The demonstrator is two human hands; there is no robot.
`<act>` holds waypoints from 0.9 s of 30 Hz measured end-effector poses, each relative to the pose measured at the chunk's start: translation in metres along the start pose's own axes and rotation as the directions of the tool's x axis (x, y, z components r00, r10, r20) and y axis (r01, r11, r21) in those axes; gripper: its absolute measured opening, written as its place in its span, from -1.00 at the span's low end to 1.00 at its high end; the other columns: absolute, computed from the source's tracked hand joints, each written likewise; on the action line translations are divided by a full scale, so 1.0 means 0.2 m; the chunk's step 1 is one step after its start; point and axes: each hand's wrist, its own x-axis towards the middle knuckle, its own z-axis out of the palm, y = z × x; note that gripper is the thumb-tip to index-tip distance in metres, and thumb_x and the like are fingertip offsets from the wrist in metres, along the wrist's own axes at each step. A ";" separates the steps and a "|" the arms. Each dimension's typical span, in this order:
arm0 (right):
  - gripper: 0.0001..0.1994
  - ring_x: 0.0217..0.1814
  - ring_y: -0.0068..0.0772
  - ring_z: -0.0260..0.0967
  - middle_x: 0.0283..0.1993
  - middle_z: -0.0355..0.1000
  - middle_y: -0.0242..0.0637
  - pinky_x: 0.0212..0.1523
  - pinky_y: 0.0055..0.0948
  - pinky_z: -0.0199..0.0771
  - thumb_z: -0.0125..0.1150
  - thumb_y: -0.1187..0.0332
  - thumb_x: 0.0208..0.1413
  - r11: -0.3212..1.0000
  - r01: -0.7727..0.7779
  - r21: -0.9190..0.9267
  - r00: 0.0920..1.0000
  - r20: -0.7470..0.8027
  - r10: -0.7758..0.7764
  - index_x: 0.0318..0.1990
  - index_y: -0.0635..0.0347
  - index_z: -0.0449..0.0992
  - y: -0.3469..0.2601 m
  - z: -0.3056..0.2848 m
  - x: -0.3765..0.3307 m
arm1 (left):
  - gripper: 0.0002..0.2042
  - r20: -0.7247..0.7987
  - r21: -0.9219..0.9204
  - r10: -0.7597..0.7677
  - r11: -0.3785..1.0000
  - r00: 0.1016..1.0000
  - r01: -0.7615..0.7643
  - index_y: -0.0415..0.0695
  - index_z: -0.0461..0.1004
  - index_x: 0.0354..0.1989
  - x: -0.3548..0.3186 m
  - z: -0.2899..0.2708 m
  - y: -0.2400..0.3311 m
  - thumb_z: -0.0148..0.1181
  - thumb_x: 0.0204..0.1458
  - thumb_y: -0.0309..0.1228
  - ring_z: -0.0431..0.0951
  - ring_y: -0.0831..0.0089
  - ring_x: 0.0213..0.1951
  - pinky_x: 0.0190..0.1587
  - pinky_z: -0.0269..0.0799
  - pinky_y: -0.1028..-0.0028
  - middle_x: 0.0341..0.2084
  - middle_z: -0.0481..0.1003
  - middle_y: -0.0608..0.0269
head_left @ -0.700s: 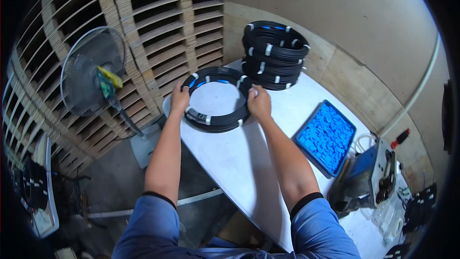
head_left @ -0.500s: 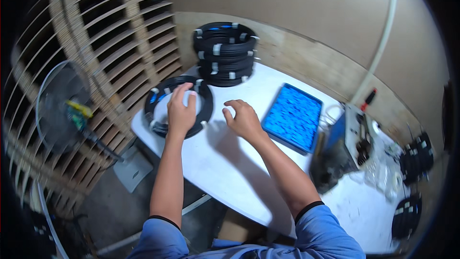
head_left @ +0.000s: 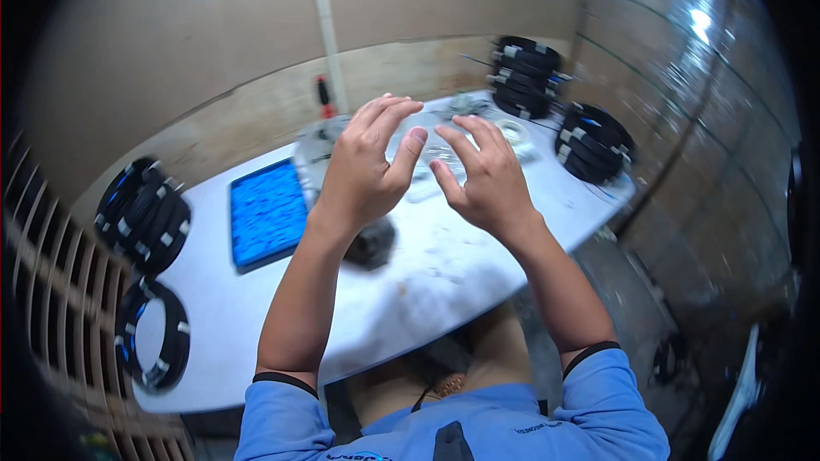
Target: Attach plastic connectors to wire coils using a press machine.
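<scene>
My left hand (head_left: 369,162) is raised over the white table (head_left: 410,307), fingers spread and nothing in them. Close beside it, at about the same height, my right hand (head_left: 489,177) is also open, its thumb and fingers apart. Clear plastic bags (head_left: 440,158) show on the table between and behind the hands. My left hand and forearm partly hide a grey bench machine, whose dark lower part (head_left: 371,243) shows blurred beside the wrist. A blue tray (head_left: 269,213) filled with small blue pieces lies left of my left forearm.
A single black cable coil (head_left: 177,337) lies at the table's left end, near a stack of coils (head_left: 141,218). More coil stacks stand at the far right (head_left: 525,77) and right edge (head_left: 594,145). A red-handled tool (head_left: 325,96) rises by the back wall.
My view has swung right. Both hands have left the area over and beside the single coil and are now above the machine and bags, still empty.
</scene>
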 end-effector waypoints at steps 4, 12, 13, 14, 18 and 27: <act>-0.58 0.30 0.07 0.35 0.19 0.45 0.02 0.26 -0.05 0.39 0.34 0.21 0.11 0.974 -0.141 -0.177 0.990 -0.023 0.139 0.12 0.16 0.56 0.31 -0.40 -0.24 | -0.69 0.088 -0.139 0.093 0.987 0.992 -0.080 -0.24 0.56 0.07 0.12 0.38 0.20 0.18 0.26 -0.31 0.51 -0.04 0.23 0.27 0.38 0.19 0.05 0.58 -0.12; -0.57 0.27 0.06 0.38 0.17 0.48 0.01 0.30 -0.08 0.38 0.35 0.28 0.11 0.837 -0.386 -0.387 0.922 -0.161 0.351 0.13 0.22 0.57 0.61 -1.04 -0.69 | -0.72 0.083 -0.211 0.130 0.971 0.988 -0.110 -0.24 0.57 0.03 0.12 0.68 0.34 0.23 0.19 -0.40 0.53 -0.07 0.15 0.24 0.41 0.17 0.01 0.58 -0.09; -0.58 0.26 0.06 0.39 0.15 0.48 0.01 0.29 -0.09 0.39 0.35 0.29 0.11 0.817 -0.435 -0.379 0.901 -0.176 0.397 0.12 0.22 0.57 0.64 -1.08 -0.75 | -0.71 0.085 -0.196 0.112 0.976 0.990 -0.094 -0.25 0.56 0.04 0.11 0.68 0.33 0.22 0.19 -0.39 0.53 -0.07 0.14 0.23 0.41 0.17 0.00 0.58 -0.10; -0.58 0.26 0.06 0.39 0.15 0.48 0.01 0.29 -0.09 0.39 0.35 0.29 0.11 0.818 -0.431 -0.380 0.902 -0.179 0.392 0.12 0.22 0.57 0.69 -1.11 -0.78 | -0.71 0.079 -0.195 0.114 0.976 0.990 -0.097 -0.25 0.56 0.04 0.13 0.69 0.31 0.22 0.19 -0.39 0.53 -0.07 0.14 0.23 0.41 0.17 0.00 0.58 -0.10; -0.61 0.21 0.07 0.42 0.11 0.52 -0.01 0.25 -0.12 0.41 0.34 0.31 0.12 0.774 -0.557 -0.302 0.830 -0.240 0.504 0.11 0.23 0.57 0.91 -1.11 -0.84 | -0.70 0.086 -0.128 0.064 0.990 0.994 -0.053 -0.24 0.57 0.03 0.19 0.81 0.24 0.20 0.21 -0.34 0.57 -0.08 0.08 0.17 0.45 0.17 -0.02 0.59 -0.13; -0.61 0.12 0.07 0.52 0.03 0.56 0.02 0.16 -0.13 0.50 0.30 0.22 0.16 0.644 -0.754 -0.132 0.655 -0.223 0.722 0.08 0.23 0.57 1.92 -0.80 -0.91 | -0.64 0.323 -0.281 -0.093 0.941 0.942 0.189 -0.27 0.58 0.06 0.52 1.89 -0.04 0.26 0.22 -0.25 0.66 0.18 -0.03 0.07 0.51 0.30 -0.09 0.66 -0.03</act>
